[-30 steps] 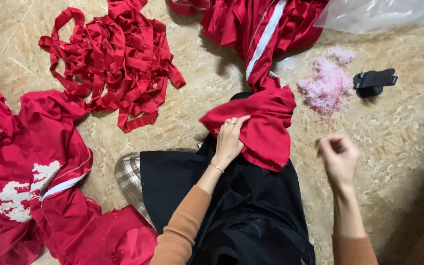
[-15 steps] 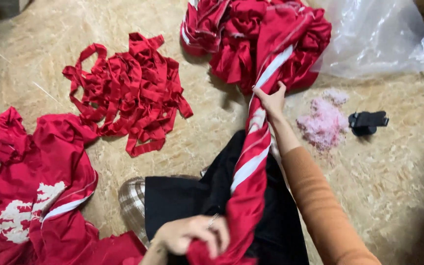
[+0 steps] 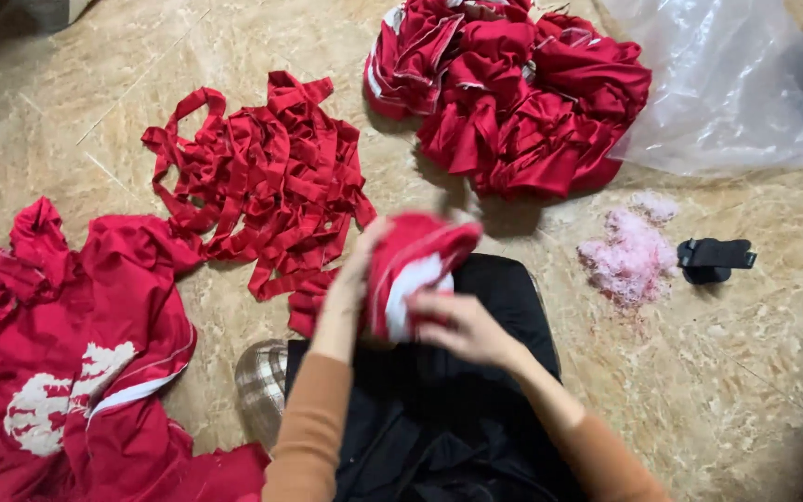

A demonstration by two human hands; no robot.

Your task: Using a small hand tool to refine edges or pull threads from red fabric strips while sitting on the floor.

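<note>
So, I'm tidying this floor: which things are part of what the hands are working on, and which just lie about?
In hand:
left hand
right hand
red-and-white cloth piece, gripped by both

Lying about:
red strips
red garment heap
clear plastic bag
pink fluff
small black tool
printed red garment

Both arms in tan sleeves reach forward; the left hand (image 3: 350, 279) and the right hand (image 3: 462, 327) meet, fingers curled closed.
</note>
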